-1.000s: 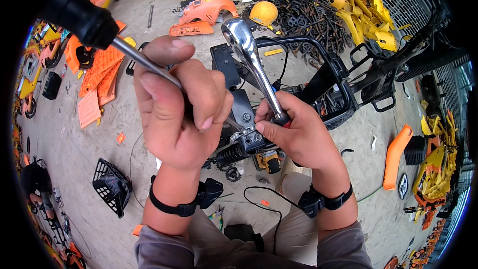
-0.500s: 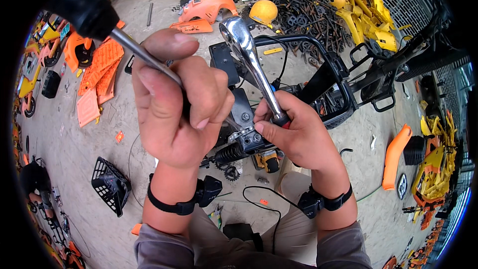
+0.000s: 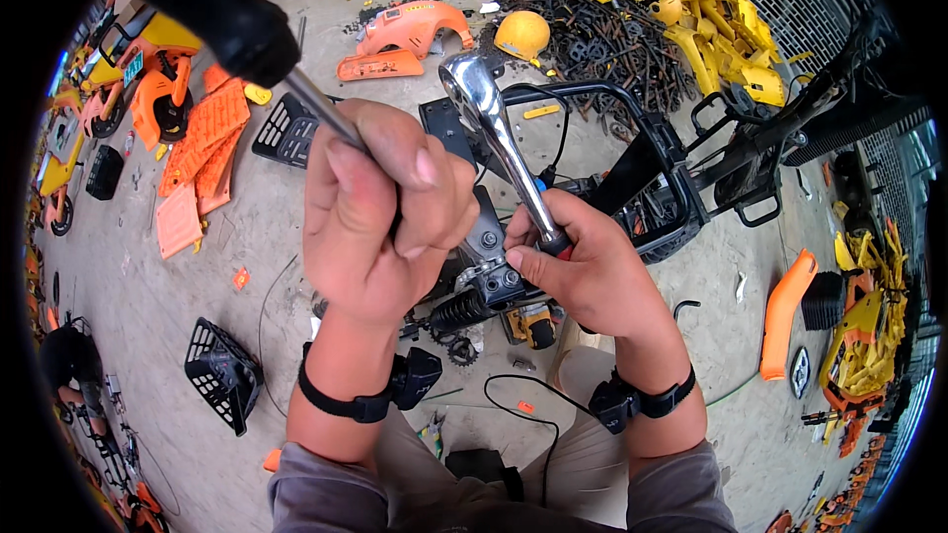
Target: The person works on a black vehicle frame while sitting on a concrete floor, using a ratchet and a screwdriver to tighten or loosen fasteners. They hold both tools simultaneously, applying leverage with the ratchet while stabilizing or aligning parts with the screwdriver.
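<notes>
chrome ratchet wrench (image 3: 497, 143): clamped in right hand (image 3: 591, 274), handle end
left hand (image 3: 380, 207): fisted around screwdriver (image 3: 247, 30) shaft
both tools: over black bike frame joint (image 3: 489, 276)
risk: probably ratchet slipping off bolt, knuckles striking frame

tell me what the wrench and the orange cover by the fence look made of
Wrench in the right hand: polished, probably chromed steel, judging by its mirror-bright glints. Orange cover: likely moulded plastic, with even colour, a smooth curved shape and a soft sheen.
</notes>
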A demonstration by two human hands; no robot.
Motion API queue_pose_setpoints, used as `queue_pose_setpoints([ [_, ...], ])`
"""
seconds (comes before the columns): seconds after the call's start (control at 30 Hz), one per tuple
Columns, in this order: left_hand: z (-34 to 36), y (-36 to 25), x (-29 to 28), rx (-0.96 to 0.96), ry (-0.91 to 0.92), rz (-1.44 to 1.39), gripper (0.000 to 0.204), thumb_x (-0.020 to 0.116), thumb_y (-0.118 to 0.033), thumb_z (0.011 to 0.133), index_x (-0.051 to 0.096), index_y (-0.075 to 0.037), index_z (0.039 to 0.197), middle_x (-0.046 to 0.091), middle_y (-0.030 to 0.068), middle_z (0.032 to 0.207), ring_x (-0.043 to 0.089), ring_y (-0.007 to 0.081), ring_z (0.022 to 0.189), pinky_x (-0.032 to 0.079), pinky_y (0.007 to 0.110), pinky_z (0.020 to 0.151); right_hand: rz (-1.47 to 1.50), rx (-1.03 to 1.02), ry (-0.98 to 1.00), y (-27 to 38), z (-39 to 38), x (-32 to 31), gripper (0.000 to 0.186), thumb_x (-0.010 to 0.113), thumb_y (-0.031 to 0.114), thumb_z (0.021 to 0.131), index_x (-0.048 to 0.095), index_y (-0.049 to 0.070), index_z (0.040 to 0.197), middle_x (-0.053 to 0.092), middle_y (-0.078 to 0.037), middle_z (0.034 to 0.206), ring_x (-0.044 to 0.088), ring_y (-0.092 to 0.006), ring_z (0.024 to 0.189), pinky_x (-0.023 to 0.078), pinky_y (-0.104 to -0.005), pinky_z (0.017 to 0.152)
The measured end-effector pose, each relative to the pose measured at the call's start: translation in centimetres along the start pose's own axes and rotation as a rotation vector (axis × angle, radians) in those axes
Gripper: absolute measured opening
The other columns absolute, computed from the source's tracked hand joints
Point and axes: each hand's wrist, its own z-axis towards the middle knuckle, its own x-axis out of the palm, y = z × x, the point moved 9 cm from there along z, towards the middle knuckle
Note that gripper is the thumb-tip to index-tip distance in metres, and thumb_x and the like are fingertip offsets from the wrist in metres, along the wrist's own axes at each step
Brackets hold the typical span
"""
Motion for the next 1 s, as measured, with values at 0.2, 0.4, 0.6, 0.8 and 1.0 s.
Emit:
queue_pose_setpoints([
  [0.2, -0.3, 0.1, -1.0, 0.041, -0.101, -0.078, 0.035, 0.036, -0.038, 0.108, 0.047, -0.006, 0.099, 0.032, -0.002, 0.056, 0.025, 0.0067, 0.048, 0.022, 0.025, 0.045, 0.035, 0.061, -0.002, 0.0, -0.1, 0.0, 0.019, 0.072, 0.0, 0.087, 0.062, 0.001, 0.104, 0.062, 0.0, 0.09, 0.056, -0.0087, 0.084, 0.048, -0.0249, 0.076],
  [0.4, -0.7, -0.4, 0.4, 0.058, -0.098, 0.029, 0.033, 0.041, -0.038, 0.106, 0.046, -0.009, 0.094, 0.034, -0.0014, 0.056, 0.026, 0.0079, 0.048, 0.021, 0.025, 0.044, -0.021, -0.006, -0.029, 0.4, -0.3, -0.2, 0.019, 0.072, 0.003, 0.086, 0.062, 0.0, 0.103, 0.065, -0.005, 0.089, 0.061, -0.0123, 0.084, 0.051, -0.0293, 0.076],
  [0.6, -1.8, -0.2, 1.3, 0.055, -0.067, 0.105, 0.036, 0.046, -0.041, 0.104, 0.047, -0.008, 0.09, 0.036, -0.0005, 0.057, 0.03, 0.0095, 0.05, 0.025, 0.027, 0.046, 0.022, -0.034, -0.02, -0.6, -0.3, -0.4, 0.02, 0.072, 0.007, 0.085, 0.062, 0.0, 0.101, 0.066, -0.005, 0.087, 0.06, -0.0134, 0.079, 0.05, -0.0301, 0.073],
  [0.8, -2.9, -0.1, 3.4, 0.063, -0.068, 0.203, 0.04, 0.052, -0.042, 0.101, 0.048, -0.007, 0.082, 0.041, 0.0022, 0.059, 0.036, 0.0133, 0.056, 0.032, 0.031, 0.056, -0.016, -0.071, -0.065, -0.2, -0.2, -1.6, 0.022, 0.073, 0.011, 0.083, 0.063, 0.001, 0.099, 0.065, -0.006, 0.084, 0.058, -0.0148, 0.075, 0.05, -0.0315, 0.071],
  [1.0, -5.7, 0.6, 0.1, 0.041, -0.194, 0.264, 0.037, 0.055, -0.034, 0.099, 0.044, -0.009, 0.074, 0.041, 0.0045, 0.064, 0.038, 0.017, 0.058, 0.033, 0.033, 0.057, 0.001, -0.103, -0.051, -0.4, 0.6, 0.9, 0.015, 0.071, 0.01, 0.085, 0.063, 0.003, 0.096, 0.061, -0.001, 0.078, 0.054, -0.0121, 0.07, 0.047, -0.0305, 0.064],
])
